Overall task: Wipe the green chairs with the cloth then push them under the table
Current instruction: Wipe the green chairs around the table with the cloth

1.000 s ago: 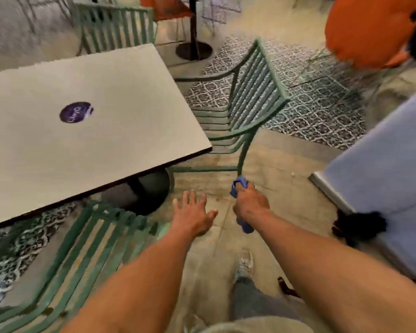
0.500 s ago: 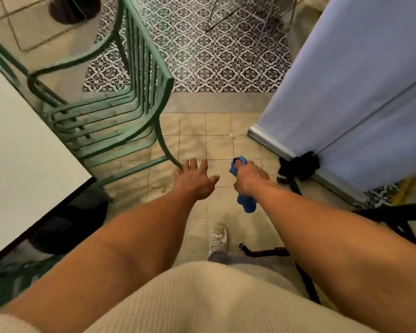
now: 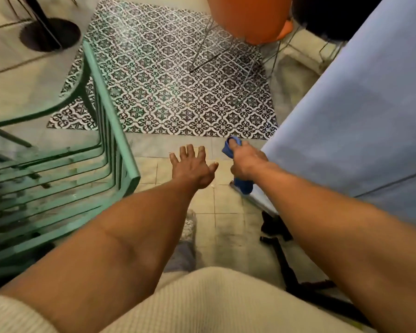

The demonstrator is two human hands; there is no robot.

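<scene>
Fingers (image 3: 244, 162) grip cloth (image 3: 243, 186); left hand (image 3: 192, 168) seemingly splayed.

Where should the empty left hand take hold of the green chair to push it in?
Probably the top rail of the green chair, from behind: that bar faces the open left hand and gives fingers a straight edge. The right hand grips the blue cloth.

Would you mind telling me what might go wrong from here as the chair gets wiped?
1. The right hand grips the cloth off to the right of the green chair, touching no part of it, so a hasty swipe might miss slats.
2. The left hand is open and off the chair, so the chair could slide when wiped.
3. A black stand lies near the shoe, a possible trip hazard.
</scene>
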